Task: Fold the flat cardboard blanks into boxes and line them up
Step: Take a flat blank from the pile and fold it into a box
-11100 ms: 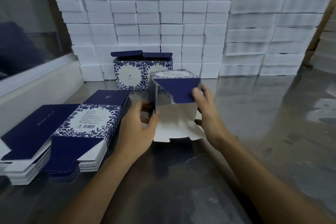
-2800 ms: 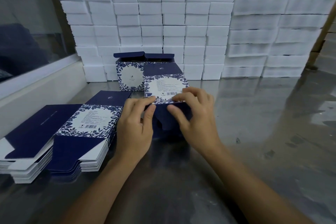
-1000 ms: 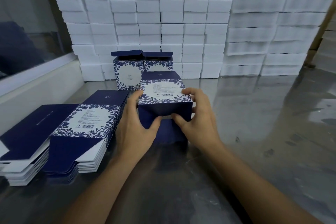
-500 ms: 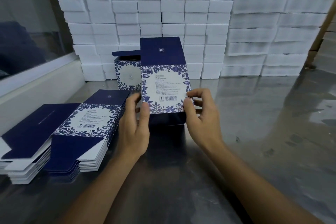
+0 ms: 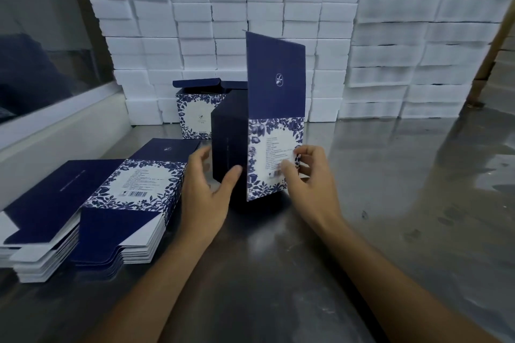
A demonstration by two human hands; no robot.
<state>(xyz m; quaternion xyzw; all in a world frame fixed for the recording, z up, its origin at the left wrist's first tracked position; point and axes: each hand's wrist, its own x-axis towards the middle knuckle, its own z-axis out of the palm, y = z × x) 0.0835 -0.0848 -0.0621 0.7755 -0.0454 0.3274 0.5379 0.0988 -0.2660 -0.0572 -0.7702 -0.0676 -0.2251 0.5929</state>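
Hiding a finished box behind it, the upright navy floral cardboard box (image 5: 274,159), lid flap raised; left hand (image 5: 207,192) fingers loosely spread against its side, right hand (image 5: 308,175) pinching its front.

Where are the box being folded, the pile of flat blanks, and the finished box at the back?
Box being folded (image 5: 274,159): head view, printed front panel.
Pile of flat blanks (image 5: 139,184): head view, top sheet's label.
Finished box (image 5: 195,117): head view, front face.

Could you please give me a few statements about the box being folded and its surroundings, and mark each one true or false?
1. The box in hand stands upright with its lid flap pointing up. True.
2. The stack of flat blanks lies to the person's right. False: it lies to the left.
3. The right hand touches the printed side of the box. True.
4. The left hand rests on the flat blanks. False: it is at the box's dark side.
5. A finished box stands behind. True.
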